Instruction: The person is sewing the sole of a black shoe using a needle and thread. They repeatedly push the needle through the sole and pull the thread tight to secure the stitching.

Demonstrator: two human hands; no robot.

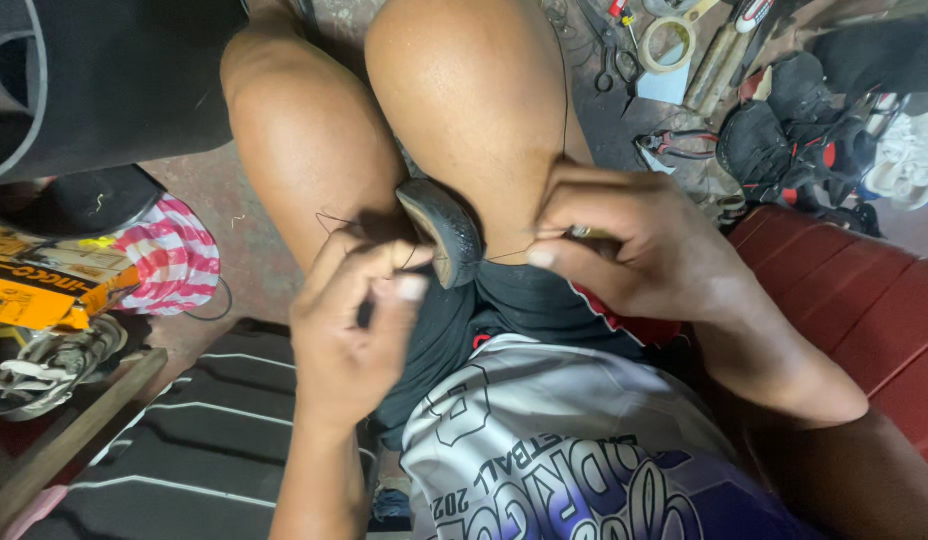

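A dark shoe (442, 228) sits wedged between the person's bare knees, sole edge turned up toward the camera, and both hands crowd in against it. The left hand (349, 320) comes up from below, its fingers (404, 290) pressed together and pinching a thin black thread (334, 218) just beside the shoe's left rim. The right hand (639, 250) lies against the right thigh, its fingers pinched on a small slim tool with a pale handle (589, 233), its tip hidden, with thread running from it to the shoe. Room is tight here: knees close in above, the lap below. To the right a red bench (864, 300) edge runs near the wrist; beyond it scissors (614, 50), a tape roll (669, 40) and dark shoes (794, 140) lie on the floor. At left lie a striped cloth (174, 255) and a yellow box (44, 290).
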